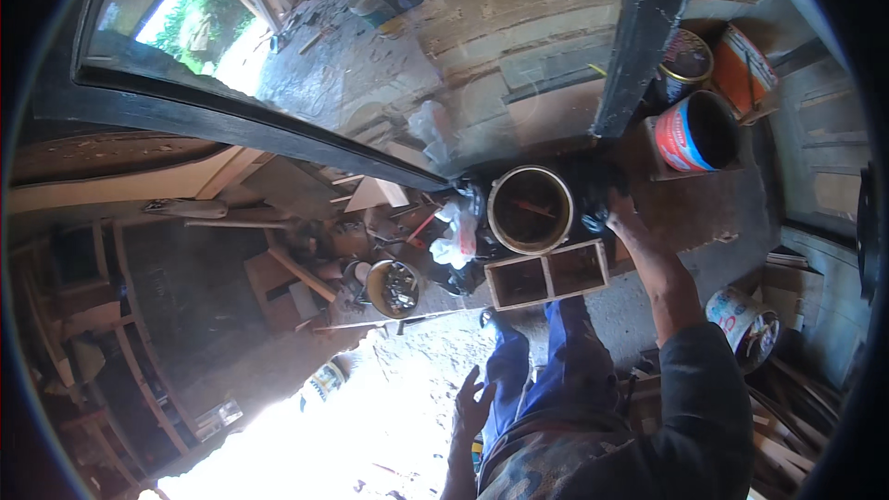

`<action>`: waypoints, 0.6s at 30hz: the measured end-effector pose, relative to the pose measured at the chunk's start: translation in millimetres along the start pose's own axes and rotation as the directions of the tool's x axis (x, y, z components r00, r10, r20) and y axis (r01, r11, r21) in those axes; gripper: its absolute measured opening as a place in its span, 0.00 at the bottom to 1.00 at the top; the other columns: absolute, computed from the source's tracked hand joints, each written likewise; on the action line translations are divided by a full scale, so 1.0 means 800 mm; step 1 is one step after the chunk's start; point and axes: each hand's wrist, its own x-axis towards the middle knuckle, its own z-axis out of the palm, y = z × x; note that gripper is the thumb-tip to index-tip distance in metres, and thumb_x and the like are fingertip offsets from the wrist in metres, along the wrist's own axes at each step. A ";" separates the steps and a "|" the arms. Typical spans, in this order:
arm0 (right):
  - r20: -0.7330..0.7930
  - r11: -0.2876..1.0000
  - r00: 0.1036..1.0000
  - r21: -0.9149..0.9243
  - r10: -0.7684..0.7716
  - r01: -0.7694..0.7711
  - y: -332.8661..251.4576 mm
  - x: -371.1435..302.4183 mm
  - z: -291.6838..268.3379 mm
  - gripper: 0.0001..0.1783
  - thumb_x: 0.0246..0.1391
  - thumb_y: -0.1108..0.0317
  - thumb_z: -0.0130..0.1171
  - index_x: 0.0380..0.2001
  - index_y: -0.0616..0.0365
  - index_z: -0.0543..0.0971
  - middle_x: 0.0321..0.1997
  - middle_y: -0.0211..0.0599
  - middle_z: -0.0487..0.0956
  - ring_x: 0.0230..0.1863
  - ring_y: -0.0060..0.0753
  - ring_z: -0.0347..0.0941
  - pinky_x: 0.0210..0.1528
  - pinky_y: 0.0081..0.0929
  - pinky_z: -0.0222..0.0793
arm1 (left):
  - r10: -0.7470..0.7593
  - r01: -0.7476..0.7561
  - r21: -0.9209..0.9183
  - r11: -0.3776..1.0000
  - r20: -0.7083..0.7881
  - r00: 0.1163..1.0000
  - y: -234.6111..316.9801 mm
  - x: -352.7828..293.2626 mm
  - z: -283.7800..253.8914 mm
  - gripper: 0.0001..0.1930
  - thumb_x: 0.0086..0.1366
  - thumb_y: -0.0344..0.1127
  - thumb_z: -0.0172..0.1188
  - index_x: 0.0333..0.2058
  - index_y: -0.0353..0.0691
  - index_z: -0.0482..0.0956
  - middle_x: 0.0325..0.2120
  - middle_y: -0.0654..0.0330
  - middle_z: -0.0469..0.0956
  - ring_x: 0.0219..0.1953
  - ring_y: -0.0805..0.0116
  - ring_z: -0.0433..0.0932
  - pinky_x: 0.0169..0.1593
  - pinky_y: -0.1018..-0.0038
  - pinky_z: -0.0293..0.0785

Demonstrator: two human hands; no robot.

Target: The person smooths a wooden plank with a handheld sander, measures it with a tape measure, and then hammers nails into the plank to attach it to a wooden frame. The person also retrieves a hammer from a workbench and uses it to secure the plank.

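Observation:
My right hand [623, 210] reaches forward to a black plastic bag [593, 196] on the bench, and its fingers appear closed on the bag's edge, partly lost in shadow. Left of the bag stands a round bucket [491, 212] with a pale rim and a dark inside holding a thin reddish piece. In front of it, at the bench edge, is a wooden box [547, 276] with two compartments. My left hand [473, 403] hangs low beside my blue-trousered legs, fingers apart, holding nothing.
A white plastic bag [453, 236] and a container of metal bits [393, 289] lie to the left among wood scraps. A blue and red tub [681, 137] stands at the right. A large glass pane with a dark frame [278, 134] rises behind. A white bucket [738, 319] sits lower right.

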 end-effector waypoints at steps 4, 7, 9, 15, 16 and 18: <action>0.229 0.324 0.950 -0.901 -0.210 0.289 -0.101 -0.034 0.006 0.10 0.51 0.66 0.63 0.34 0.60 0.85 0.37 0.56 0.85 0.43 0.56 0.84 0.46 0.44 0.82 | -0.108 0.108 -0.123 0.987 0.002 0.994 0.007 -0.010 0.004 0.35 0.69 0.45 0.67 0.67 0.33 0.67 0.61 0.41 0.75 0.57 0.50 0.81 0.57 0.61 0.78; 0.179 0.339 0.947 -0.902 -0.268 0.266 -0.129 -0.033 -0.016 0.08 0.50 0.68 0.63 0.30 0.60 0.85 0.35 0.57 0.85 0.42 0.57 0.84 0.46 0.46 0.82 | -0.145 0.142 -0.217 0.966 -0.002 0.989 0.036 -0.003 -0.004 0.19 0.67 0.44 0.66 0.44 0.31 0.87 0.66 0.44 0.71 0.67 0.49 0.72 0.65 0.59 0.71; 0.160 0.347 0.934 -0.897 -0.319 0.273 -0.126 -0.030 -0.036 0.07 0.49 0.69 0.62 0.30 0.60 0.85 0.34 0.57 0.85 0.42 0.58 0.84 0.46 0.45 0.82 | -0.102 0.096 -0.255 0.962 -0.011 0.995 0.035 0.005 -0.003 0.18 0.67 0.43 0.67 0.43 0.30 0.87 0.65 0.43 0.72 0.66 0.48 0.73 0.64 0.59 0.72; 0.100 0.616 0.990 -0.775 -0.100 0.140 -0.149 -0.065 -0.080 0.09 0.53 0.67 0.63 0.33 0.61 0.85 0.28 0.51 0.85 0.33 0.50 0.85 0.41 0.40 0.82 | 0.052 -0.071 -0.236 0.969 -0.085 0.995 0.020 0.011 0.012 0.30 0.69 0.38 0.68 0.64 0.28 0.70 0.56 0.39 0.79 0.48 0.51 0.86 0.48 0.63 0.83; 0.059 0.696 0.995 -0.711 -0.082 0.099 -0.150 -0.083 -0.090 0.09 0.53 0.67 0.63 0.33 0.62 0.85 0.26 0.50 0.84 0.31 0.47 0.85 0.38 0.39 0.82 | 0.101 -0.120 -0.224 0.967 -0.095 0.990 0.017 0.014 0.017 0.30 0.69 0.37 0.67 0.64 0.29 0.69 0.54 0.39 0.80 0.48 0.51 0.86 0.47 0.63 0.83; -0.017 0.875 1.000 -0.483 0.005 -0.013 -0.171 -0.128 -0.103 0.08 0.58 0.69 0.64 0.31 0.64 0.83 0.22 0.40 0.81 0.21 0.30 0.81 0.26 0.31 0.79 | 0.309 -0.323 -0.123 0.938 -0.122 0.943 0.012 0.023 0.024 0.27 0.70 0.33 0.63 0.65 0.30 0.70 0.41 0.47 0.85 0.40 0.64 0.85 0.43 0.69 0.81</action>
